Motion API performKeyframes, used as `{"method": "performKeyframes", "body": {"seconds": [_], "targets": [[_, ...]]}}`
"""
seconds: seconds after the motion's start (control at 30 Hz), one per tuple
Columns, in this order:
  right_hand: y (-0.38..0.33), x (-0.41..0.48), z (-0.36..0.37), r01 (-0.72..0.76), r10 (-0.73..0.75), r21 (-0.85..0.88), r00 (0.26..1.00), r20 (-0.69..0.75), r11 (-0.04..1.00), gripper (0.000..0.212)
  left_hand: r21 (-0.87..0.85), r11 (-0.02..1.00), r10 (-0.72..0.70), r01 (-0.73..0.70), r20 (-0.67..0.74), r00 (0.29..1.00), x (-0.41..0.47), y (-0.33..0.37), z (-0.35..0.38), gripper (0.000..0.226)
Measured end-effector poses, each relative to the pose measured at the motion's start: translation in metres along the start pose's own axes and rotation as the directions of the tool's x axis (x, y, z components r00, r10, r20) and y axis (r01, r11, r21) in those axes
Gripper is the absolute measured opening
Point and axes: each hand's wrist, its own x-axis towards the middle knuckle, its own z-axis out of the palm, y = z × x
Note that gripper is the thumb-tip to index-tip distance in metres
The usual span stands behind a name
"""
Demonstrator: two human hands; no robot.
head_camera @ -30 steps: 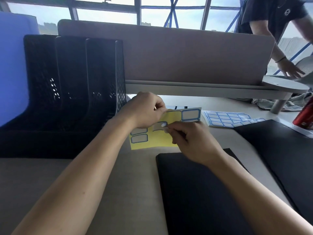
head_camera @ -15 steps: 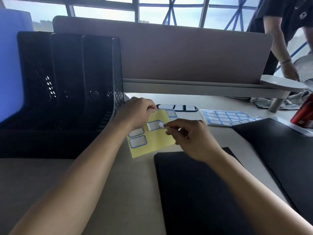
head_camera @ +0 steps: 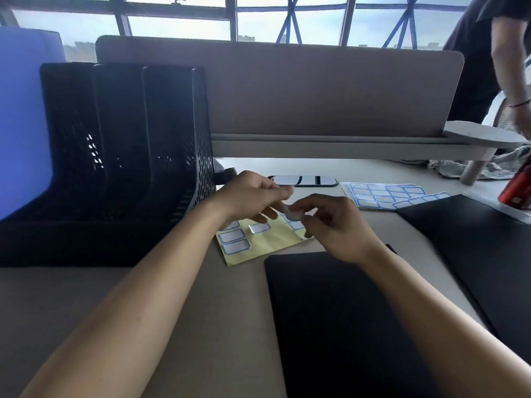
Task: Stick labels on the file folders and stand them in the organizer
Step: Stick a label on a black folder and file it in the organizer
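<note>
A yellow label sheet with several blue-edged labels lies flat on the desk. My right hand pinches one peeled label by its fingertips just above the sheet. My left hand hovers over the sheet's far edge, its fingers loosely apart and blurred, close to the peeled label. A black file folder lies flat right in front of me under my right forearm. A second black folder lies to the right. The black mesh organizer stands at the left, and its slots look empty.
More sheets of blue labels and a phone lie behind my hands. A red can stands at the right edge. A beige divider panel closes the back. Another person stands at the far right.
The yellow sheet has gone from held up in my left hand to lying flat on the desk. My right hand has pulled the label free of it.
</note>
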Motion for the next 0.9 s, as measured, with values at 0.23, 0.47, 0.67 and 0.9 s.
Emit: {"method": "performKeyframes", "body": {"seconds": [0.23, 0.47, 0.67, 0.9], "targets": [[0.007, 0.001, 0.008, -0.116, 0.118, 0.057, 0.992, -0.031, 0.992, 0.012, -0.091, 0.995, -0.033, 0.034, 0.008, 0.999, -0.016, -0.012, 0.015, 0.024], [0.011, 0.0, 0.005, -0.22, 0.222, -0.028, 0.972, 0.078, 0.975, 0.02, 0.171, 0.983, -0.027, 0.06, -0.191, 0.981, -0.035, -0.034, 0.04, 0.042], [0.029, 0.0, -0.027, -0.429, 0.43, 0.081, 0.903, -0.004, 0.9, 0.008, 0.711, 0.699, 0.181, -0.075, -0.075, 0.981, -0.077, -0.067, 0.073, 0.053], [0.044, -0.053, -0.016, -0.411, 0.419, 0.094, 0.902, -0.102, 0.907, 0.01, 0.692, 0.72, 0.179, -0.052, -0.114, 0.977, -0.085, -0.078, 0.074, 0.063]]}}
